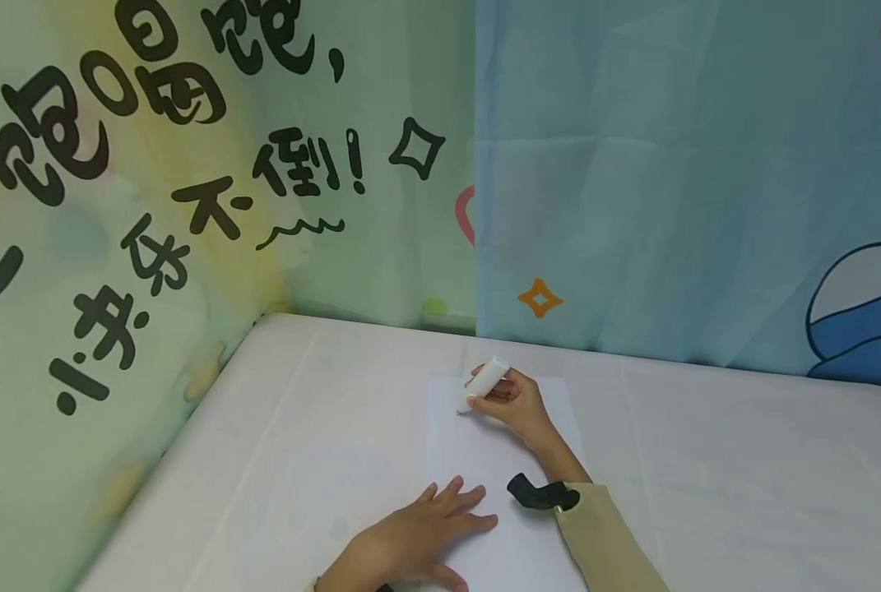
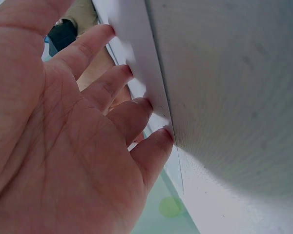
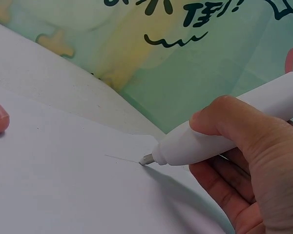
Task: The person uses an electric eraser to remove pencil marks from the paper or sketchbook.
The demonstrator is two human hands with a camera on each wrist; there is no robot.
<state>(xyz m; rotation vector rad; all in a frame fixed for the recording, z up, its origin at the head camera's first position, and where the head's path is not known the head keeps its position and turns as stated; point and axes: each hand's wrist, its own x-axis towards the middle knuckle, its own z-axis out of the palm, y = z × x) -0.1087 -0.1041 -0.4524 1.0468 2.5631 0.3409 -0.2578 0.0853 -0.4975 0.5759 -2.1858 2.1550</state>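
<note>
A white sheet of paper (image 1: 455,444) lies on the white-covered table. My right hand (image 1: 521,407) grips a thick white pen (image 1: 489,376) over the far part of the sheet. In the right wrist view the pen's metal tip (image 3: 146,159) meets the paper at the end of a short, thin grey line (image 3: 121,158). The pen leans back toward the hand, thumb on its barrel. My left hand (image 1: 418,534) rests with spread fingers on the nearer part of the sheet. Its fingertips (image 2: 163,136) press near the paper's edge in the left wrist view.
The white tabletop (image 1: 729,477) extends to both sides of the paper. A green printed curtain (image 1: 381,271) with black characters and a blue curtain (image 1: 632,205) stand along the table's left and back edges. A black strap (image 1: 540,493) shows at the right sleeve's cuff.
</note>
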